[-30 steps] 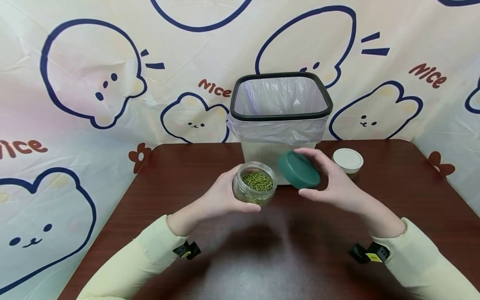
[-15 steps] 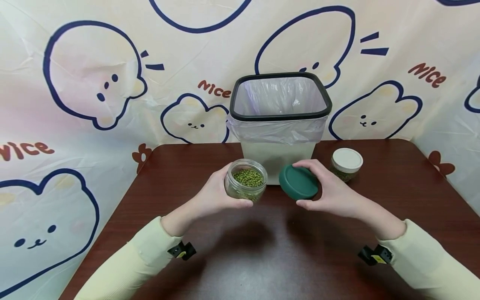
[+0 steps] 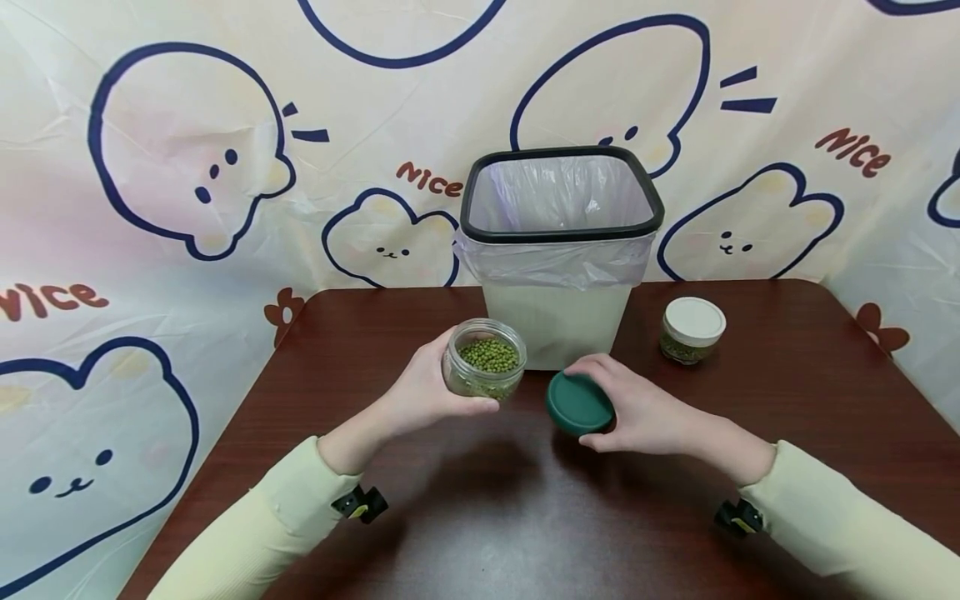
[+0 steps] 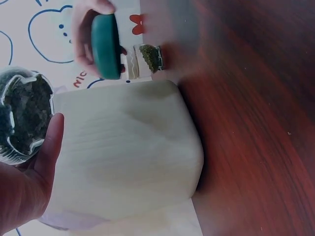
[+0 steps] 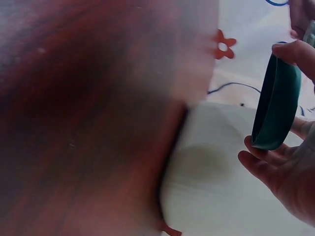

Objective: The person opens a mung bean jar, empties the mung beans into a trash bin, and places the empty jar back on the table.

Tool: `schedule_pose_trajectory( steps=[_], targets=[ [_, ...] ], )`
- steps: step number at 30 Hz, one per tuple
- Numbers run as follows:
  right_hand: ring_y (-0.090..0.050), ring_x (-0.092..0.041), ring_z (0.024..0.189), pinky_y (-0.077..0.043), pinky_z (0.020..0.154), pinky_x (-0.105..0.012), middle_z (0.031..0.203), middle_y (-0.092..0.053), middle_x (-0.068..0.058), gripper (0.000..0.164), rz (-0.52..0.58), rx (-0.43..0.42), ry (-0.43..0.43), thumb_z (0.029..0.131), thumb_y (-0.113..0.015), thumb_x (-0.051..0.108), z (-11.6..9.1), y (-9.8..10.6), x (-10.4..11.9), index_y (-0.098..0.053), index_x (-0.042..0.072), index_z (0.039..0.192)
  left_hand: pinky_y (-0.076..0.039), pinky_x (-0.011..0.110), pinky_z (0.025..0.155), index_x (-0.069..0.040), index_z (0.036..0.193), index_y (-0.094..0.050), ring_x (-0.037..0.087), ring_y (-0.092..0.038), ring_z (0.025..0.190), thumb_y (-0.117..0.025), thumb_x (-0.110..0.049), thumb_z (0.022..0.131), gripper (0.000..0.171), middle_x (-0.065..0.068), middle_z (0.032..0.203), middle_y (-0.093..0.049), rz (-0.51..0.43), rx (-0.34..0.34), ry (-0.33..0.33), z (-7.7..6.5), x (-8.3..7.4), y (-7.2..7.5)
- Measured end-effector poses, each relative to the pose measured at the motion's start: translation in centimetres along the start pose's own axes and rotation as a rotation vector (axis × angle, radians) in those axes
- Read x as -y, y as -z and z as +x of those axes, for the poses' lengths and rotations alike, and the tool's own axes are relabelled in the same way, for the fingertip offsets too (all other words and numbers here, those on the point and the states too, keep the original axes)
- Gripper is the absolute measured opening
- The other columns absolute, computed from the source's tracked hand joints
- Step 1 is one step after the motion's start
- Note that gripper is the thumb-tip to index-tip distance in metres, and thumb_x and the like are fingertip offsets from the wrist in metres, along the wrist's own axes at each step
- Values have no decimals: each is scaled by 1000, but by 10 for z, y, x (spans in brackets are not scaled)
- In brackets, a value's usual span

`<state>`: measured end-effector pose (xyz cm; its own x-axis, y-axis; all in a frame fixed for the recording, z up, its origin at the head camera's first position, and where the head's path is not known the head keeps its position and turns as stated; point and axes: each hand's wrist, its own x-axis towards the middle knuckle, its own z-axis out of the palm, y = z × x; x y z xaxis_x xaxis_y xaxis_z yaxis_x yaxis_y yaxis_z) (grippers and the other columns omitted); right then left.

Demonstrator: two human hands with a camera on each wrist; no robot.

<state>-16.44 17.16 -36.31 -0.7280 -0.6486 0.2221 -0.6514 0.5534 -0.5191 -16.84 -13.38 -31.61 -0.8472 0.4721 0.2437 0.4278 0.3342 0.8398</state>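
My left hand (image 3: 423, 385) grips a clear jar (image 3: 480, 390) from its left side, thumb in front. The jar has no lid on, and green mung beans (image 3: 489, 356) show through its mouth, which tilts toward the head camera. In the left wrist view the jar's base (image 4: 30, 115) faces the camera above the thumb. To the right, my right hand (image 3: 637, 408) holds a green lid (image 3: 579, 403) by its edge, between thumb and fingers. The right wrist view shows the lid (image 5: 280, 101) with its hollow side turned toward the brown table, still above it.
A bin (image 3: 558, 321) with a black rim and a plastic liner stands behind both hands. At the back right sits a second jar (image 3: 692, 330) with a white lid and green contents. A printed cloth (image 3: 375, 108) hangs behind the brown table (image 3: 495, 533).
My right hand has brought the green lid down toward the table and nearer to me, with its top turning upward. My left hand has shifted the jar slightly left.
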Motion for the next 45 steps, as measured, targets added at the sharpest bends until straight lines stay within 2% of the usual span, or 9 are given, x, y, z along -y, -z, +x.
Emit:
schedule_pose_trajectory(
  steps=[6,18,27,38,45],
  targets=[
    [-49,-15,108,-48,87,-36,130,-42,1,75,-46,94,-38,73,-84,30,-2,-18,-5,-45,19,136,-43,44,96,-10,135,-49,17,-56,110,-87,-16,68,77,0,120,-61,-7,1,1,-1,1,0],
    [-52,-19,106,-48,86,-39,126,-43,-2,73,-100,205,-46,74,-83,33,-5,-39,-18,-45,15,134,-45,44,94,-11,135,-48,18,-56,109,-87,-17,69,77,0,120,-61,-21,3,12,-3,3,1],
    [-52,-19,105,-48,84,-40,124,-44,-2,74,-107,223,-58,73,-84,31,-6,-39,-20,-46,12,133,-44,43,95,-8,134,-49,18,-57,109,-87,-14,68,77,2,121,-61,-21,2,-12,-4,3,1],
    [-51,-21,105,-49,81,-41,125,-44,-4,80,-116,241,-76,71,-86,31,-4,-41,-23,-44,11,136,-43,43,96,-8,133,-50,17,-57,109,-89,-14,66,78,1,120,-61,-4,-20,-4,-3,1,4],
    [-49,-21,110,-48,84,-41,131,-44,-4,77,-120,227,-59,76,-83,36,-4,-38,-20,-43,11,138,-43,43,97,-9,133,-50,17,-57,109,-88,-13,66,77,1,120,-61,-12,-18,-7,-3,0,7]
  ],
)
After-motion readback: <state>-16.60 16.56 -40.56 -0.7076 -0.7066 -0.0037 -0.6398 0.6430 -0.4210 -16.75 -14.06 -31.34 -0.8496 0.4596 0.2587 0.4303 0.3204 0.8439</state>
